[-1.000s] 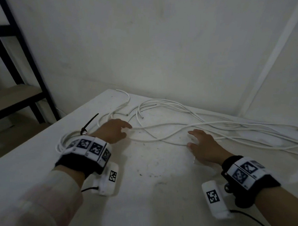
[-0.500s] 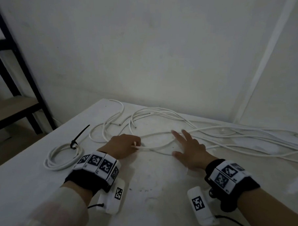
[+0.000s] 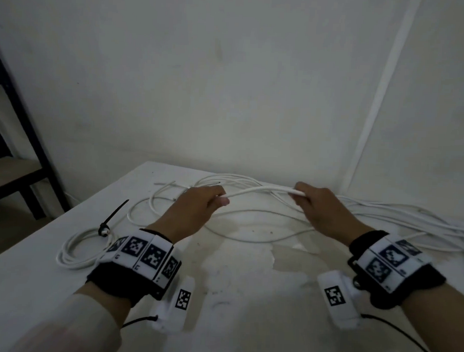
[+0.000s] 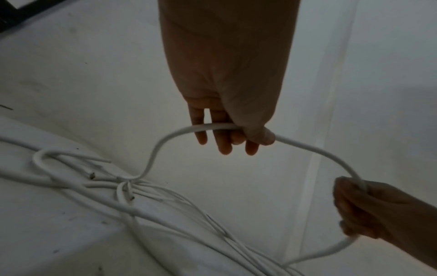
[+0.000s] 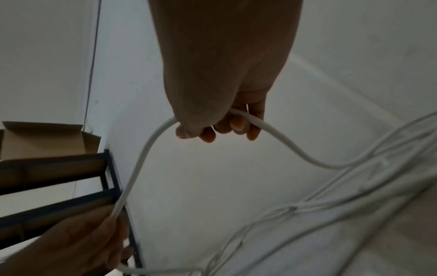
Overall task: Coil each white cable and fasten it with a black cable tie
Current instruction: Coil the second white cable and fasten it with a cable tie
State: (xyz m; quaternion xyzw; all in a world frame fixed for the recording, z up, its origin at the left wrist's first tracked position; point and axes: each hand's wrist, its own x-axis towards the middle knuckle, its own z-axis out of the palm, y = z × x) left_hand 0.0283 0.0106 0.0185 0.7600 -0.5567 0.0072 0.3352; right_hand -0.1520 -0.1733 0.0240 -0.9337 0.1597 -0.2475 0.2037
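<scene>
Both hands hold one white cable (image 3: 256, 191) lifted above the table. My left hand (image 3: 197, 206) pinches it between thumb and fingers, seen close in the left wrist view where the held cable (image 4: 212, 126) passes under the thumb. My right hand (image 3: 314, 206) grips the same cable (image 5: 248, 119) further along. A loose tangle of white cables (image 3: 383, 217) lies on the table behind and to the right. At the left lies a coiled white cable (image 3: 76, 251) fastened with a black cable tie (image 3: 112, 218).
The white table (image 3: 247, 296) stands in a corner against white walls. A dark metal shelf frame (image 3: 20, 129) stands at the left, with a cardboard box (image 5: 47, 140) on it in the right wrist view.
Both hands have risen off the table and taken hold of one white cable, which now spans between them in the air. The right hand was flat and open before.
</scene>
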